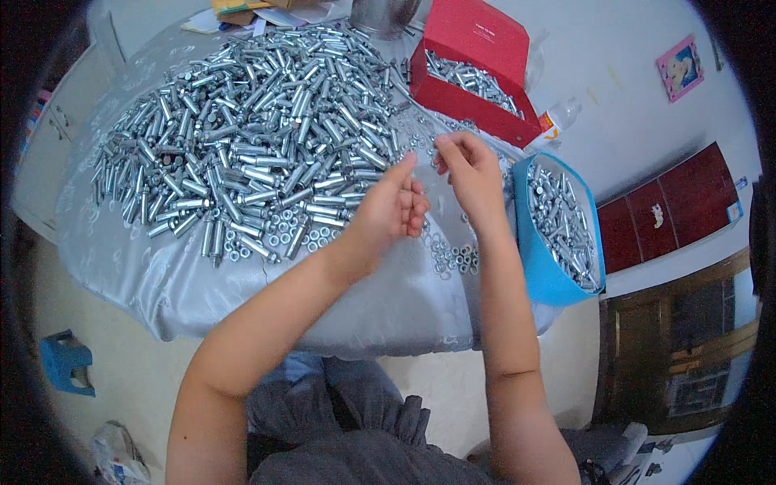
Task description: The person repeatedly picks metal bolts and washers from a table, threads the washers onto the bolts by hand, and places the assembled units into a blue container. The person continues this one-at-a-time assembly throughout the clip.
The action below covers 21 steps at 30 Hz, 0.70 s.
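Over the table's near right part, my left hand (391, 204) is turned thumb up with its fingers curled in toward the palm. Whatever it may hold is hidden. Close beside it, my right hand (470, 170) has thumb and fingers pinched together; anything between them is too small to make out. A big heap of silver sleeve anchor bolts (267, 129) spreads to the left of my hands. Loose nuts (283, 230) lie along the heap's near edge, and more nuts and washers (457, 257) are scattered beneath and between my forearms.
An open red box (477, 105) at the back right and a blue bin (529, 242) on the right hold similar bolts. A plastic bottle (559, 120) is next to the red box. A metal container (381, 14) stands at the back. Silvery cloth (339, 323) covers the table.
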Available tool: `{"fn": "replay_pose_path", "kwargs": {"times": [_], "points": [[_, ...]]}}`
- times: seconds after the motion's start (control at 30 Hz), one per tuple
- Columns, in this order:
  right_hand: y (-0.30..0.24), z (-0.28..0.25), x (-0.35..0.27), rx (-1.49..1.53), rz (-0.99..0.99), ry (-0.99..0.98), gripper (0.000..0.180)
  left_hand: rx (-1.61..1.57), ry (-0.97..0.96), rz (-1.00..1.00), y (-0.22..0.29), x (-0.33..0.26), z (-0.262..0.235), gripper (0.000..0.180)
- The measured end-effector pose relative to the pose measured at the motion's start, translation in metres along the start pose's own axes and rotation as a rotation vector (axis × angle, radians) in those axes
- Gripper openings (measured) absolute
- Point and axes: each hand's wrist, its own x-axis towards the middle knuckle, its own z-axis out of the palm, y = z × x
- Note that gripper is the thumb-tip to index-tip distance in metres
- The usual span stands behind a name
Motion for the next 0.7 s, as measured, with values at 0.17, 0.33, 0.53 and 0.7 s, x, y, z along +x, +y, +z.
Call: {"fn": "replay_pose_path", "kwargs": {"times": [0.17,0.33,0.53,0.7], "points": [[0.039,0.005,0.091,-0.389,-0.187,-0.106,0.015,0.061,0.027,-0.008,0.001,-0.006,0.012,0.036],[0.020,0.034,0.142,-1.217,-0.458,-0.027,0.017,0.707,0.102,0.611,-0.021,0.002,0.010,0.029],[0.065,0.046,0.177,-1.701,-0.538,-0.041,0.021,0.998,-0.018,0.594,-0.024,-0.014,0.022,0.022],[0.078,0.058,0.181,-1.695,-0.381,-0.002,0.024,0.927,0.052,0.560,-0.025,-0.009,0.016,0.026]]}}
